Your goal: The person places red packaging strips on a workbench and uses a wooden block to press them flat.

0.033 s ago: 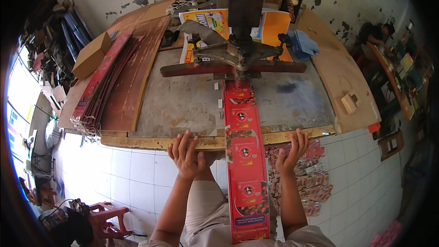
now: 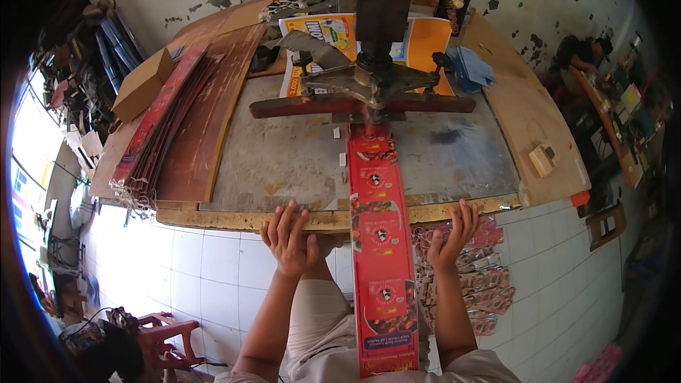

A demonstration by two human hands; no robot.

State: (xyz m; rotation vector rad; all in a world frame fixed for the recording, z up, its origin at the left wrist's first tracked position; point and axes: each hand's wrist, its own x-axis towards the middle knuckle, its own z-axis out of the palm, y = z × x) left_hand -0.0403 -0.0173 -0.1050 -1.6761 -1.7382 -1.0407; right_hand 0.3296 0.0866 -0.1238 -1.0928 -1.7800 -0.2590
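My left hand point(image 2: 287, 237) rests at the table's front edge, fingers stretched and apart, holding nothing. To the right, my right hand point(image 2: 452, 237) is at the same edge, also open and free of anything. Between them a long red printed strip point(image 2: 383, 262) runs from under the press head down over the edge toward my lap. A dark metal press head point(image 2: 372, 81) with a wide crossbar point(image 2: 305, 108) stands over the strip's far end. Whether the crossbar touches the strip cannot be made out. Two small white pieces point(image 2: 342, 159) lie just left of the strip.
A stack of red strips point(image 2: 156, 124) and a cardboard box point(image 2: 142, 85) are on the table's left. Blue sheets point(image 2: 469, 69) and a wooden block point(image 2: 543, 161) lie right. Bundled strips point(image 2: 482, 280) cover floor below. A red stool point(image 2: 167, 340) stands lower left; another person point(image 2: 582, 57) sits far right.
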